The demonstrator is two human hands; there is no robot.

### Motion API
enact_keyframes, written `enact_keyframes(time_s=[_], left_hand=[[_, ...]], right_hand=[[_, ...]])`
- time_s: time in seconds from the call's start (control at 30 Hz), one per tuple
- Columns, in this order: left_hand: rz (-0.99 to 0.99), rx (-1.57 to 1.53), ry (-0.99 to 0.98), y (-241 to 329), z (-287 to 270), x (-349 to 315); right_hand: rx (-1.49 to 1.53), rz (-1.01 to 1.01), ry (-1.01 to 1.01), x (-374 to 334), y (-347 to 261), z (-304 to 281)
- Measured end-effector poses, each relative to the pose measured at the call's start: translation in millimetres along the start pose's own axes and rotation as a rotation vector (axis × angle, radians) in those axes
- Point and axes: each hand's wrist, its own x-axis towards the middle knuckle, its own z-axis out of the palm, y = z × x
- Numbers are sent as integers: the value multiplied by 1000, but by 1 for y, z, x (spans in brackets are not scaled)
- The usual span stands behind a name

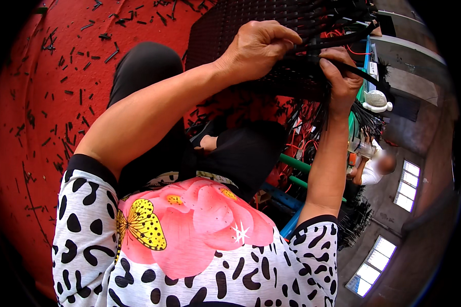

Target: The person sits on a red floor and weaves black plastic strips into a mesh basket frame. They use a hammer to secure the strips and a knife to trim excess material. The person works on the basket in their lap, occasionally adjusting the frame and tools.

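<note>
Pink petals and black spots cover the white shirt (pixel 210 220) nearest the camera, with dark trousers (pixel 146 69) folded beyond it. Past the knees, 2 bare hands meet at a dark woven panel (pixel 225 38), which fills the upper middle of the view and carries on beneath the wrists. The left hand (pixel 261 48) lies over the weave, thumb and fingertips drawn together at its edge; whether anything sits between them, I cannot tell. The right hand (pixel 341 77) is closed on 1 black strip (pixel 362 73), thumb on the near side and fingers curled behind.

That strip is the line that matters: its long axis runs from the weave between the hands, through the right grip, then slopes down to the right into a free tail. So the right hand is nearer the tail, the left nearer the body of the panel.

Farther off, black offcuts (pixel 110 55) litter a red floor covering (pixel 36 102). To the right are green tubes (pixel 294 162), a small white fan (pixel 376 99), a person in white (pixel 372 171) and 2 bright windows (pixel 407 187).
</note>
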Motion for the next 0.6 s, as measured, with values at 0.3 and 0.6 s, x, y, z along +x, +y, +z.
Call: enact_keyframes(time_s=[0.3, 0.6], left_hand=[[401, 233, 183, 13, 18, 12], [90, 22, 96, 20, 19, 6]], right_hand=[[49, 3, 10, -1, 2, -1], [43, 14, 3, 0, 1, 0]])
